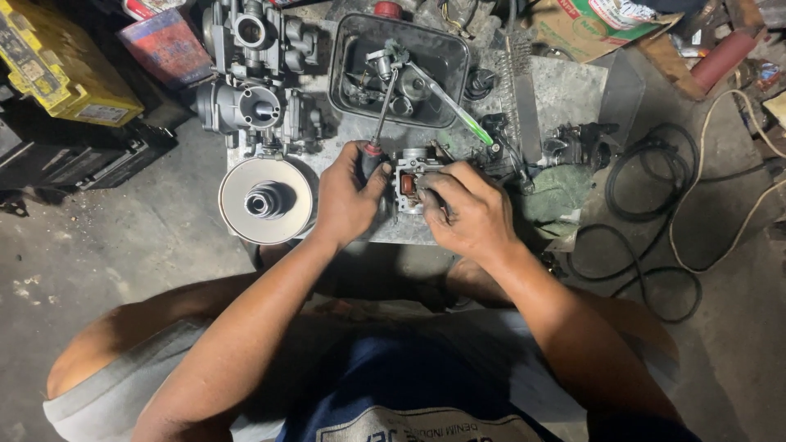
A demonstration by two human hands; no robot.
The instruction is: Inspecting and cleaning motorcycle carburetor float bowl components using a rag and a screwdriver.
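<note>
Far left on the work slab (565,86): round pulley disc (265,199), untouched. Next, left hand (348,196) clenched round the screwdriver (378,123), red-and-black handle in the fist, shaft slanting up and away toward the black tray (344,49); tip lost among parts there. Just right of that fist, almost touching: small carburetor body (409,176), at the slab's near edge between both hands. Right hand (467,209) grasping it, fingers curled over its right side, hiding that face. Nearer of the two: right hand. Green rag (557,196) beyond, right.
</note>
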